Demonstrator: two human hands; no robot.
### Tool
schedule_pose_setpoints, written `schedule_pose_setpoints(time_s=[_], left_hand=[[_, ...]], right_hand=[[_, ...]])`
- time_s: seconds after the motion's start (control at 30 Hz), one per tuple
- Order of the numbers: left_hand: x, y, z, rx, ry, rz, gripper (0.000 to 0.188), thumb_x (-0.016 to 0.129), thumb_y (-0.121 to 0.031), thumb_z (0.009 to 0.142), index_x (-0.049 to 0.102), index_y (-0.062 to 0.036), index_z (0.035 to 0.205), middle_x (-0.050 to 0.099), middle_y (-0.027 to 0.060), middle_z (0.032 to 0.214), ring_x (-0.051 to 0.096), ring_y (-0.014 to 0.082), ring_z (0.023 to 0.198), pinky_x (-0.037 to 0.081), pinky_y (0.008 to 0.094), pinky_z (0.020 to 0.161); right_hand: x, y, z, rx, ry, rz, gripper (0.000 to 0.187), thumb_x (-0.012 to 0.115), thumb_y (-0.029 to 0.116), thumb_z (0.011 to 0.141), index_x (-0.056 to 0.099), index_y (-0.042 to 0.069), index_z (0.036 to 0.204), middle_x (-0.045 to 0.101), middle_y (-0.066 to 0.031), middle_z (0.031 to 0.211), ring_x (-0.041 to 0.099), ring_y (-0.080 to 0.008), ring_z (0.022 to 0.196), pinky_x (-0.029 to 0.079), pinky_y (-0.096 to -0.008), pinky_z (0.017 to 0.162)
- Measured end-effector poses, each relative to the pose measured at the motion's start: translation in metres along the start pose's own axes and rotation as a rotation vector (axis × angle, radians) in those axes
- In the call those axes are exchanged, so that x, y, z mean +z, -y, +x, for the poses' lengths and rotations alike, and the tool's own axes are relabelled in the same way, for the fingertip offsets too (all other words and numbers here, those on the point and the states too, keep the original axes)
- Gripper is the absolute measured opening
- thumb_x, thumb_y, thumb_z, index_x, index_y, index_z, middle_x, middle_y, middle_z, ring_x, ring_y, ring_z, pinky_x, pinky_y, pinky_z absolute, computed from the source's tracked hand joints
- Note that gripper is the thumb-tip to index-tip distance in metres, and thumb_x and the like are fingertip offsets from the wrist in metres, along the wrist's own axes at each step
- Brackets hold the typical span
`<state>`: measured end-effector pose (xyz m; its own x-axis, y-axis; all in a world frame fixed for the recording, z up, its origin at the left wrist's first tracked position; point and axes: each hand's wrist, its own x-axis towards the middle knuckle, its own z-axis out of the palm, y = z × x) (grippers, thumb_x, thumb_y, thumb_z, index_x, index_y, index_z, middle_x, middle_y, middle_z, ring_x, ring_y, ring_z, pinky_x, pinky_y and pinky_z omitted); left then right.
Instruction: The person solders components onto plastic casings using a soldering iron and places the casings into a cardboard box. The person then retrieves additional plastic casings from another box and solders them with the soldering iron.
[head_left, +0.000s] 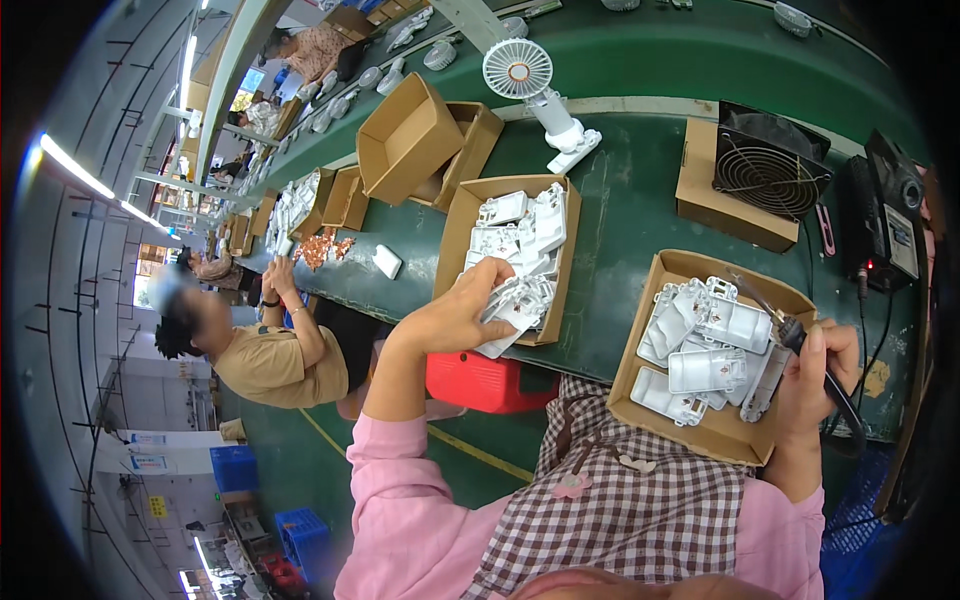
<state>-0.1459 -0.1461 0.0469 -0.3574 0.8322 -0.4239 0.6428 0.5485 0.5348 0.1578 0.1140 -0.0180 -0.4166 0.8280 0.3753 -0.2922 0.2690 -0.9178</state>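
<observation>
My left hand (455, 312) is closed on white plastic housings (522, 306) at the near edge of a cardboard box (570, 245). More white housings (545, 220) are heaped inside that box. My right hand (822, 372) grips a soldering iron (793, 335) by its dark handle, with a cable hanging below. Its thin tip points up and left over a second cardboard box (690, 440) close to my body on the right. Several white housings (708, 370) with small metal contacts lie in this second box, beneath the iron.
A white handheld fan (518, 70) stands behind the boxes. At the back right are a black fan with a round grille (765, 180) and a black power unit (885, 220). Stacked cardboard boxes (410, 140) sit far left. A co-worker (290, 360) sits beyond a red stool (480, 382).
</observation>
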Motion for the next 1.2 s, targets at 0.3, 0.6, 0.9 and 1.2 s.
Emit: schedule_pose_setpoints(time_s=[0.3, 0.6, 0.9, 1.2], left_hand=[[-0.002, 0.004, -0.007, -0.044, -0.022, 0.041, 0.06, 0.075, -0.011, 0.072, 0.046, 0.0029, 0.123, 0.051, 0.0212, 0.119, 0.049, 0.0345, 0.113, 0.039, 0.0364, 0.096], [0.03, -0.038, 0.004, 0.266, -0.228, -1.417, 0.072, 0.071, 0.001, 0.068, 0.037, 0.003, 0.131, 0.056, 0.0214, 0.117, 0.062, 0.0306, 0.1, 0.058, 0.0393, 0.07], [0.086, -0.112, 0.075, 0.271, -0.22, -1.515, 0.053, 0.07, 0.001, 0.071, 0.049, 0.0007, 0.119, 0.061, 0.0133, 0.107, 0.063, 0.0204, 0.095, 0.053, 0.0319, 0.076], [0.119, -0.142, 0.112, 0.256, -0.43, -1.233, 0.053, 0.074, -0.005, 0.075, 0.044, -0.0012, 0.119, 0.06, 0.0056, 0.105, 0.058, 0.0114, 0.094, 0.048, 0.0271, 0.083]], right_hand=[[0.001, 0.003, -0.001, 0.014, -0.027, 0.002, 0.017, 0.054, 0.01, 0.089, 0.044, 0.006, 0.076, 0.043, -0.0009, 0.062, 0.036, -0.006, 0.052, 0.028, -0.0203, 0.048], [-0.003, -0.003, -0.001, -0.028, -0.065, 0.051, 0.018, 0.055, 0.011, 0.089, 0.043, 0.006, 0.076, 0.04, -0.0003, 0.061, 0.034, -0.0059, 0.052, 0.025, -0.0214, 0.047], [-0.004, -0.001, -0.003, -0.095, -0.152, 0.177, 0.019, 0.055, 0.017, 0.089, 0.042, 0.006, 0.08, 0.043, -0.0031, 0.063, 0.037, -0.008, 0.052, 0.029, -0.0208, 0.048], [-0.006, -0.002, -0.005, -0.177, -0.048, 0.136, 0.025, 0.056, 0.028, 0.09, 0.044, 0.005, 0.09, 0.048, -0.0084, 0.068, 0.044, -0.011, 0.051, 0.036, -0.0221, 0.048]])
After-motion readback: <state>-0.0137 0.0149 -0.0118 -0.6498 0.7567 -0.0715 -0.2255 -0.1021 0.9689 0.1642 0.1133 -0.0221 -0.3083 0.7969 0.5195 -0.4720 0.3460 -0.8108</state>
